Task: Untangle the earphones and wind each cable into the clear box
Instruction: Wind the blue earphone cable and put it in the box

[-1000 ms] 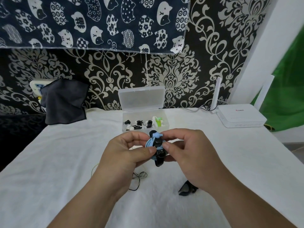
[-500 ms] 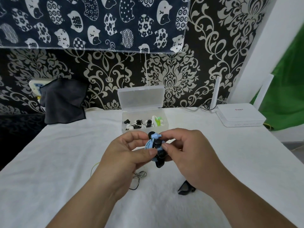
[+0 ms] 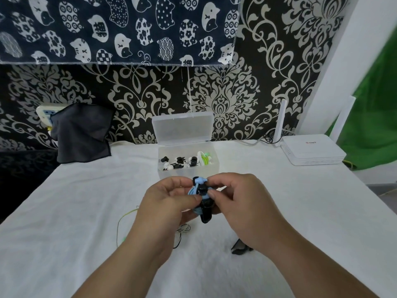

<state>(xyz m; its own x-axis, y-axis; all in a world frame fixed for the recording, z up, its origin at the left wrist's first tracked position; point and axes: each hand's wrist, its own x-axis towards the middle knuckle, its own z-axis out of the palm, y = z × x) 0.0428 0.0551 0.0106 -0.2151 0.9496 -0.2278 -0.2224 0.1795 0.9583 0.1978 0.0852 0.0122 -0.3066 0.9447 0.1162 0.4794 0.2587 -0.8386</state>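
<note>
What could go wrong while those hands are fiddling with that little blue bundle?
First, the left hand and right hand pinch the blue earphone bundle in mid-air by fingertips only; a slip might let the coil spring loose around the black strap. Second, the left forearm passes over the green cable and the thin dark cable lying on the white cloth, so moving toward the clear box could drag or retangle them.

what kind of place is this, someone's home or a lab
Most likely a room in a home, not a lab: ornate black-and-cream wallpaper, a cat-print cloth hung on the wall, and a white router on a table covered in white fabric.
</note>
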